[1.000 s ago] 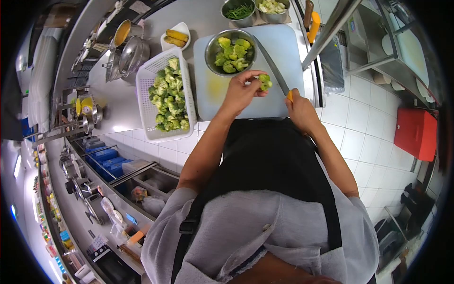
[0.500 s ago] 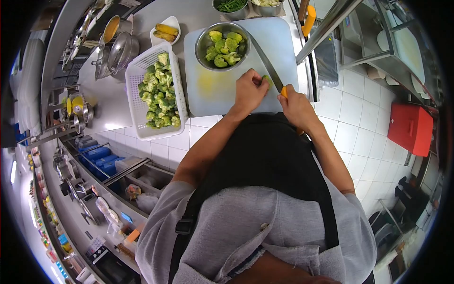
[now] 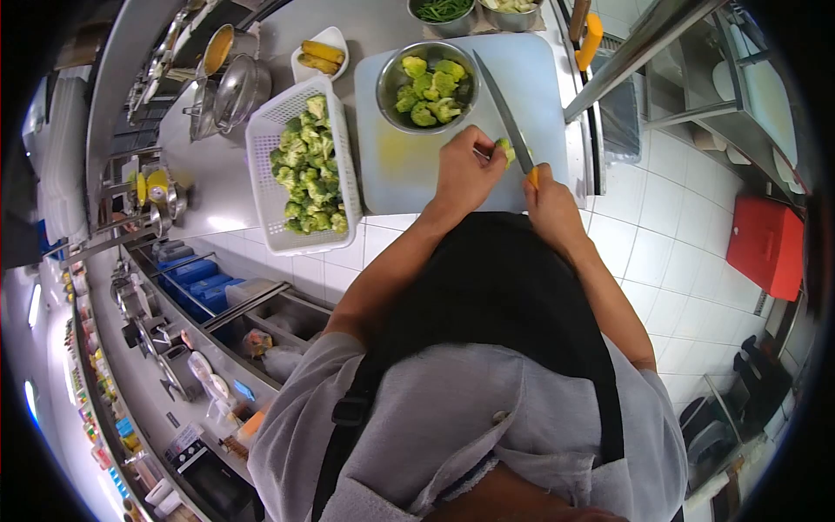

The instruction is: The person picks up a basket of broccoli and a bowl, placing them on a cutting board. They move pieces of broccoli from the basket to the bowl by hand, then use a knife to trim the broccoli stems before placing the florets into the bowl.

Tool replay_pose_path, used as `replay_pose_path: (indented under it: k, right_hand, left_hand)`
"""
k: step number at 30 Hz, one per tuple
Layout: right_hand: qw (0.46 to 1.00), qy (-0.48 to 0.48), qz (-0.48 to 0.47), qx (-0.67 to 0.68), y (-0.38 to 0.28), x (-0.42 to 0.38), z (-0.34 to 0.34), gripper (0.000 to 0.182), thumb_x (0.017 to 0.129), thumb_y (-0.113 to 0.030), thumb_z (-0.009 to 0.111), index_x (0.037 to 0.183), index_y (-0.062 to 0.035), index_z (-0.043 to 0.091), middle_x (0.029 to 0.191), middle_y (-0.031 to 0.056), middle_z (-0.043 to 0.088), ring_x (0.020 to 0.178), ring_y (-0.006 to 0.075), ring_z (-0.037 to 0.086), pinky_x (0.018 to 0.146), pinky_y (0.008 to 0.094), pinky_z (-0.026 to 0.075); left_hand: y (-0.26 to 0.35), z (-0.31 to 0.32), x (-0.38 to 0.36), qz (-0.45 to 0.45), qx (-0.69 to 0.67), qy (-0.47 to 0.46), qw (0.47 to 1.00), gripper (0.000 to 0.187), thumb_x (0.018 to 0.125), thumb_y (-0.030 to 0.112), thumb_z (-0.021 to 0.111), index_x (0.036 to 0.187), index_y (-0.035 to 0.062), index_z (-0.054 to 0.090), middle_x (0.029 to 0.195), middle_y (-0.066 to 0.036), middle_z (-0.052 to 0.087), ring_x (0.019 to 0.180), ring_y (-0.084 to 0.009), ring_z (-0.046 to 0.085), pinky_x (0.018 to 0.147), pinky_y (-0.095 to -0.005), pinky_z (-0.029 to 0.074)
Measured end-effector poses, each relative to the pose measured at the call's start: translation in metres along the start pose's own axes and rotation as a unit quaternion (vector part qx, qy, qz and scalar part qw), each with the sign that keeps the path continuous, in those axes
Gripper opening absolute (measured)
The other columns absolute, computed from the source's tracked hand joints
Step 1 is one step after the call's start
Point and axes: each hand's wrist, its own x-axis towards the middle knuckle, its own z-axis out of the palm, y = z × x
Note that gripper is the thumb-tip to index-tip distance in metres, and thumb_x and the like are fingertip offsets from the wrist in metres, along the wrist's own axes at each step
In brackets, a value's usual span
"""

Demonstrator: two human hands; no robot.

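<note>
My left hand grips a small broccoli floret and presses it to the pale cutting board. My right hand is closed on the orange handle of a long knife, whose blade lies across the floret and points away from me. A steel bowl of cut broccoli stands on the board just beyond my hands. A white perforated basket full of broccoli florets sits left of the board.
A white dish with yellow pieces, pots and lids sit on the steel counter at left. Two more steel bowls stand behind the board. A steel shelf frame rises at right, above white floor tiles and a red box.
My left hand lowered the floret to the board and closed over it. The knife blade came against the floret. The view shifted slightly.
</note>
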Motion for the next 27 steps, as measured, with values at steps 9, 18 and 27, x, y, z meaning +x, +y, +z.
replay_pose_path:
  k: [9,18,27]
  right_hand:
    - [1.000,-0.002,0.001,0.008,-0.002,0.005,-0.005,0.030,0.109,-0.024,0.052,0.116,0.0050,0.049,0.085,0.0342,0.069,0.083,0.0543,0.068,0.076,0.0613,0.053]
    - [1.000,-0.008,-0.006,-0.003,0.001,0.012,-0.007,0.031,0.109,-0.025,0.052,0.114,0.0055,0.049,0.084,0.0349,0.069,0.082,0.0551,0.068,0.075,0.0622,0.053]
    - [1.000,-0.007,-0.010,0.008,0.003,0.015,-0.008,0.030,0.108,-0.025,0.054,0.114,0.0045,0.049,0.083,0.0349,0.068,0.082,0.0550,0.068,0.074,0.0622,0.052]
  left_hand:
    - [0.006,-0.098,0.112,0.092,0.230,0.156,0.956,0.026,0.091,0.026,0.084,0.101,0.0032,0.078,0.086,-0.016,0.078,0.073,-0.0244,0.077,0.068,-0.0368,0.060]
    - [-0.002,-0.101,0.145,0.021,0.378,0.168,0.910,0.045,0.085,0.034,0.085,0.119,0.0073,0.073,0.087,-0.014,0.078,0.079,-0.0278,0.077,0.075,-0.0431,0.061]
    - [-0.033,-0.125,0.099,-0.002,-0.031,0.152,0.988,0.027,0.090,0.002,0.071,0.116,0.0051,0.077,0.081,-0.010,0.075,0.066,-0.0138,0.067,0.065,-0.0298,0.055]
